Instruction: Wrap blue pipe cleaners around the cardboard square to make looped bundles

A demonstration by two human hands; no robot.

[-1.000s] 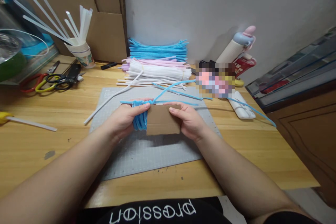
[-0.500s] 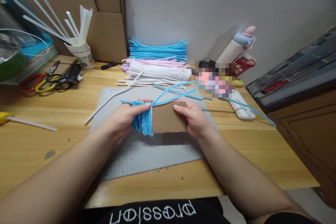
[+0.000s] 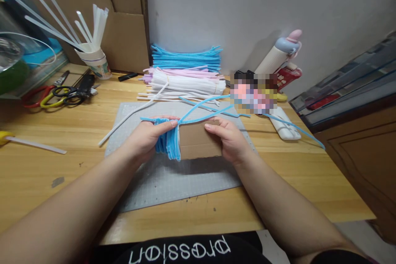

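Observation:
A piece of brown cardboard (image 3: 199,142) is held up over the grey cutting mat (image 3: 185,185). Blue pipe cleaners (image 3: 169,145) are wound round its left part in several close turns. My left hand (image 3: 151,134) is closed on this wound end, thumb on top at the upper edge; its other fingers are mostly hidden behind. Two loose blue strands run from near that thumb up and right. My right hand (image 3: 230,138) pinches the cardboard's bare right end, thumb in front and fingers behind.
Bundles of blue (image 3: 185,57), pink and white pipe cleaners (image 3: 188,82) lie by the wall. Scissors (image 3: 58,93) and a cup of white sticks (image 3: 97,64) stand left. A glue gun stick-like tool with yellow end (image 3: 34,144) lies nearer. A bottle (image 3: 275,55) and white packet (image 3: 284,126) are right.
The cardboard's lower edge has tipped slightly downward and toward me. Both hands keep their hold in nearly the same place.

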